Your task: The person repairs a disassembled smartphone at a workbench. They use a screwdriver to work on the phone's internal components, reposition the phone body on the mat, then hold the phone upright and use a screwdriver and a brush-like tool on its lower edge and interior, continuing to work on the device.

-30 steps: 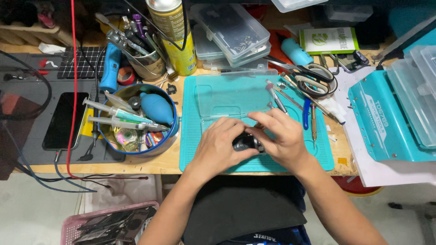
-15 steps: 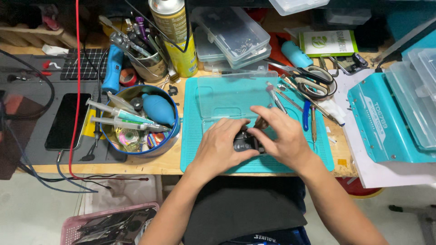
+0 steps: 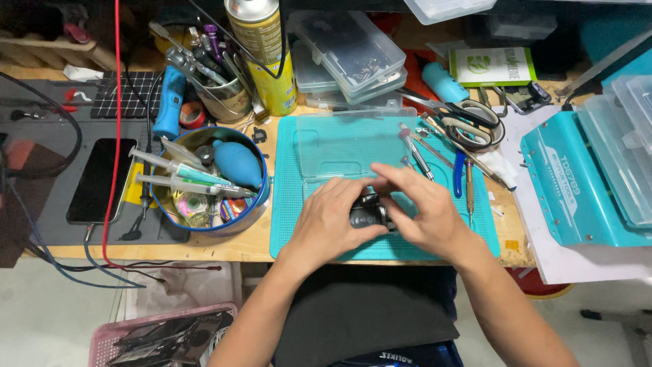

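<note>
We take the teal work mat (image 3: 292,224) on the wooden table (image 3: 251,246) as our landmark. Far to its left lies a black phone (image 3: 100,181) on a dark grey pad. Just left of the mat stands a round blue tin (image 3: 207,180) holding syringes and a teal air blower (image 3: 237,164). Behind the mat's left corner stands a yellow spray can (image 3: 264,51).

On the mat's front middle, our left hand (image 3: 331,221) and right hand (image 3: 423,211) meet around a small black device (image 3: 365,213). Each grip is clamped on it, the left from the left side, the right from the right and above, fingers curled over it. Most of the device is hidden.

Behind the hands, on the mat, lies a clear plastic case (image 3: 350,144). On the mat's right part lie screwdrivers (image 3: 415,153), and scissors (image 3: 468,119) rest at its back right corner. Right of the mat sits a teal toolbox (image 3: 567,187).
</note>
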`<move>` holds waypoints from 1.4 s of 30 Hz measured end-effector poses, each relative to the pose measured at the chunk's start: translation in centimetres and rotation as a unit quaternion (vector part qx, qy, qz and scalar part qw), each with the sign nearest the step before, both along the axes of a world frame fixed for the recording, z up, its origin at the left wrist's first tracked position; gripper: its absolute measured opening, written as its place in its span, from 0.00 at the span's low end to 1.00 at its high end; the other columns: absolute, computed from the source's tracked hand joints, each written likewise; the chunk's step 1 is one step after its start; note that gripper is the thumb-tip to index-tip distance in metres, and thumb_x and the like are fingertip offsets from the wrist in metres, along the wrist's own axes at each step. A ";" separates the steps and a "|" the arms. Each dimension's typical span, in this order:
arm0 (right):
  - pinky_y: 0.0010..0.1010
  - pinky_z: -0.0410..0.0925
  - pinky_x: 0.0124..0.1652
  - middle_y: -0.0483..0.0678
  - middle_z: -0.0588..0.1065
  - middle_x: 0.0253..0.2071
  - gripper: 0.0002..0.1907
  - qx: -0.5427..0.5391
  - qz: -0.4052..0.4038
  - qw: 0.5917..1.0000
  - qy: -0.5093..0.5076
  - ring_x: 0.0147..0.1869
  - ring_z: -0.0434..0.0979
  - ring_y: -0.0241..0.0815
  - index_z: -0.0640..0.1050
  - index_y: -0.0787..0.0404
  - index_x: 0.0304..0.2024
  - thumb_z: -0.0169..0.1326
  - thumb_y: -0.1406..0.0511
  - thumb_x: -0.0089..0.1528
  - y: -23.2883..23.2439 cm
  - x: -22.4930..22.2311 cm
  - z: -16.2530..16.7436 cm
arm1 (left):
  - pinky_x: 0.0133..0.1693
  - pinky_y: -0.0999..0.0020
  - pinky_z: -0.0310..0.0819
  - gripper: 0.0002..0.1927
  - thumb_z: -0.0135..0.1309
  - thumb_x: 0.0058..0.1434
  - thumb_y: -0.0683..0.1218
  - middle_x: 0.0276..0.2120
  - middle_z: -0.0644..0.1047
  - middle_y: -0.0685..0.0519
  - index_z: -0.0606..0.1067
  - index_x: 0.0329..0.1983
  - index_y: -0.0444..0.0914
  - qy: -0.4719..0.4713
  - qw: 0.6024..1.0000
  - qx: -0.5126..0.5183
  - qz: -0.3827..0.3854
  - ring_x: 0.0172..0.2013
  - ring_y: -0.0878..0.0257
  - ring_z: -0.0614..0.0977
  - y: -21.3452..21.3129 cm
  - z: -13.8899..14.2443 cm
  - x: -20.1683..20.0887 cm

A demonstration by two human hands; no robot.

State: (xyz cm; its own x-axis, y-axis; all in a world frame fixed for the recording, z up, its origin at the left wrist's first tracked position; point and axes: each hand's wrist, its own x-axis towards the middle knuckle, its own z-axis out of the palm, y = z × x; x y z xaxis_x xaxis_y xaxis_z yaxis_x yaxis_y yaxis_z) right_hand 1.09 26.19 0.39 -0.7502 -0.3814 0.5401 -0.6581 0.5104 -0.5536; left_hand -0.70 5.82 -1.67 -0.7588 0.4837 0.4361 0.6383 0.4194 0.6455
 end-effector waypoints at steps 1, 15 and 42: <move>0.33 0.74 0.46 0.52 0.78 0.44 0.31 0.014 -0.022 1.000 0.008 0.46 0.81 0.46 0.71 0.62 0.64 0.61 0.74 0.58 -0.1 0.0 -0.1 | 0.49 0.55 0.73 0.34 0.70 0.47 0.54 0.45 0.80 0.49 0.75 0.56 0.38 0.006 1.000 0.002 0.004 0.47 0.49 0.79 0.0 0.0 -0.1; 0.33 0.75 0.45 0.53 0.78 0.43 0.33 0.001 -0.036 0.999 -0.006 0.43 0.82 0.44 0.69 0.63 0.64 0.62 0.73 0.58 -0.2 0.1 -1.0 | 0.49 0.55 0.73 0.36 0.70 0.47 0.53 0.45 0.79 0.48 0.74 0.58 0.37 0.008 1.000 0.000 0.012 0.47 0.49 0.79 0.1 -0.3 -0.1; 0.30 0.75 0.43 0.51 0.77 0.41 0.36 -0.020 -0.064 0.997 -0.043 0.41 0.82 0.41 0.68 0.63 0.65 0.66 0.72 0.55 -0.1 0.2 -1.1 | 0.50 0.55 0.73 0.36 0.71 0.47 0.54 0.47 0.80 0.48 0.74 0.58 0.37 0.011 1.000 -0.003 0.013 0.49 0.49 0.80 0.1 -0.6 -0.1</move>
State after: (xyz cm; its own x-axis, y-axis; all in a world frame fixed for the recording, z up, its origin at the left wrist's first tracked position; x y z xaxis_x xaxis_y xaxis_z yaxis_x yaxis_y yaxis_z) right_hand 1.31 26.08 -0.73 -0.8358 -0.2595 0.4837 -0.5378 0.5639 -0.6267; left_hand -0.80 5.93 -2.30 -0.7618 0.4657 0.4504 0.6408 0.4398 0.6292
